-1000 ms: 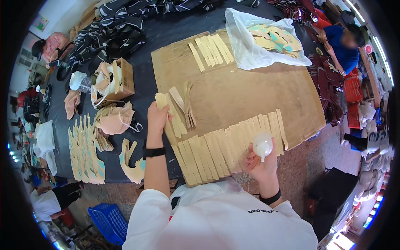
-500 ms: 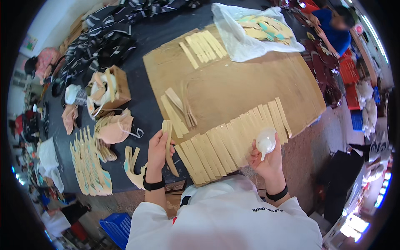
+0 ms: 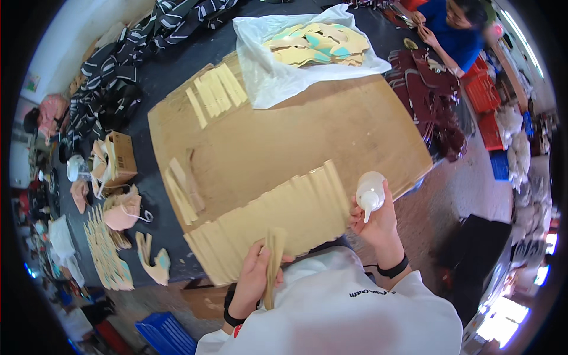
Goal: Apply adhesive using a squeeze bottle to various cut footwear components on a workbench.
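Note:
My left hand [image 3: 254, 276] is closed round a small stack of beige strips [image 3: 274, 254], held upright close to my shirt. My right hand [image 3: 378, 223] grips a translucent white squeeze bottle [image 3: 371, 188], its narrow nozzle pointing down toward me. Between and beyond the hands, a row of overlapping beige strips [image 3: 284, 207] lies along the near edge of a brown board [image 3: 284, 136]. The left hand is just in front of this row; the bottle is beyond its right end.
More strips [image 3: 218, 90] and a white plastic bag of beige-and-teal pieces [image 3: 260, 77] lie farther off. At left are a cardboard box [image 3: 123, 155], a pink cup-shaped piece [image 3: 123, 212] and fanned pieces [image 3: 109, 254]. A co-worker [image 3: 452, 35] sits at the far right beside maroon pieces [image 3: 429, 94].
My left hand has moved right and closer to my body with the strips. The bottle stays in my right hand, its nozzle still downward. The whole view has shifted.

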`<state>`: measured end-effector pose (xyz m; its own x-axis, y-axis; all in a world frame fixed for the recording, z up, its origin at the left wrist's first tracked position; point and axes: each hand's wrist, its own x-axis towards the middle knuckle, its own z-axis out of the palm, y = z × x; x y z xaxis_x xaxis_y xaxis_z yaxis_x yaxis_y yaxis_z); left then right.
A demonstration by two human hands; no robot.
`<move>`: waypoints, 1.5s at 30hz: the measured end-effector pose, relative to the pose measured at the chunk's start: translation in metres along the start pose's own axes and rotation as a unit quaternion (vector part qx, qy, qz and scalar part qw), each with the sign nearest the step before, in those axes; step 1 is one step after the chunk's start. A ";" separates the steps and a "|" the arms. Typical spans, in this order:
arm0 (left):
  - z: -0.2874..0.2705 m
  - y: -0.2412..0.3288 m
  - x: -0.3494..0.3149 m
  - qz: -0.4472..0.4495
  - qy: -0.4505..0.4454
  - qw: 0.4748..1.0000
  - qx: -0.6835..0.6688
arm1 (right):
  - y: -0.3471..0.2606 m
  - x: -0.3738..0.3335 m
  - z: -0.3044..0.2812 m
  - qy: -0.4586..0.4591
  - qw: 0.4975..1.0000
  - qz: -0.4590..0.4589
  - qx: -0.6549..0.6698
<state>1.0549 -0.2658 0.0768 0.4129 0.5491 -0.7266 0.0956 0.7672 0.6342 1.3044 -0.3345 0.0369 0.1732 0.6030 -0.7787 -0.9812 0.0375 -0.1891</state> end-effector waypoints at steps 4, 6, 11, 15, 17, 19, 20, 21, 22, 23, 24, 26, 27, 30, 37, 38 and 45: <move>0.106 -0.025 0.033 -0.015 -0.062 0.997 0.048 | -0.083 0.004 -0.017 -0.005 1.000 -0.004 -0.013; 0.152 -0.046 0.071 0.066 -0.087 0.981 0.158 | -0.118 0.006 -0.025 0.008 0.999 -0.024 -0.024; 0.232 -0.070 0.162 0.314 0.124 0.845 0.415 | -0.170 0.021 -0.038 -0.042 0.996 -0.025 -0.081; 0.260 -0.072 0.182 0.345 0.246 0.736 0.528 | -0.191 0.029 -0.043 -0.025 0.994 -0.048 -0.097; 0.262 -0.071 0.186 0.347 0.245 0.746 0.514 | -0.200 0.039 -0.052 -0.054 0.990 -0.046 -0.121; 0.262 -0.071 0.186 0.346 0.247 0.755 0.498 | -0.205 0.044 -0.053 -0.066 0.990 -0.021 -0.124; 0.263 -0.071 0.187 0.358 0.250 0.751 0.496 | -0.207 0.047 -0.052 -0.078 0.989 0.002 -0.125; 0.263 -0.070 0.188 0.370 0.253 0.746 0.493 | -0.207 0.051 -0.052 -0.078 0.989 0.004 -0.127; 0.263 -0.070 0.189 0.368 0.256 0.746 0.492 | -0.206 0.055 -0.053 -0.080 0.988 0.007 -0.128; 0.262 -0.070 0.191 0.367 0.250 0.742 0.502 | -0.205 0.059 -0.053 -0.082 0.988 0.009 -0.130; 0.262 -0.070 0.192 0.366 0.243 0.738 0.512 | -0.204 0.061 -0.054 -0.082 0.988 0.010 -0.130; 0.260 -0.067 0.192 0.355 0.235 0.742 0.517 | -0.203 0.065 -0.054 -0.102 0.984 0.033 -0.139; 0.259 -0.065 0.192 0.347 0.227 0.746 0.522 | -0.202 0.065 -0.052 -0.103 0.984 0.034 -0.140; 0.257 -0.062 0.194 0.342 0.222 0.763 0.502 | -0.197 0.066 -0.048 -0.126 0.982 0.071 -0.125; 0.253 -0.053 0.157 0.413 0.235 0.841 0.258 | -0.187 0.081 -0.054 -0.181 0.970 0.087 -0.139; 0.253 -0.039 0.131 0.277 0.145 0.948 0.058 | -0.188 0.080 -0.054 -0.182 0.969 0.078 -0.146; 0.171 -0.046 0.041 0.081 0.008 0.997 0.011 | -0.187 0.074 -0.044 -0.163 0.970 0.069 -0.166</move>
<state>1.2226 -0.3348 0.0629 0.4104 0.6708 -0.6177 0.0483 0.6605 0.7493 1.5047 -0.3319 -0.0115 -0.0464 0.8066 -0.5892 -0.9026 -0.2866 -0.3213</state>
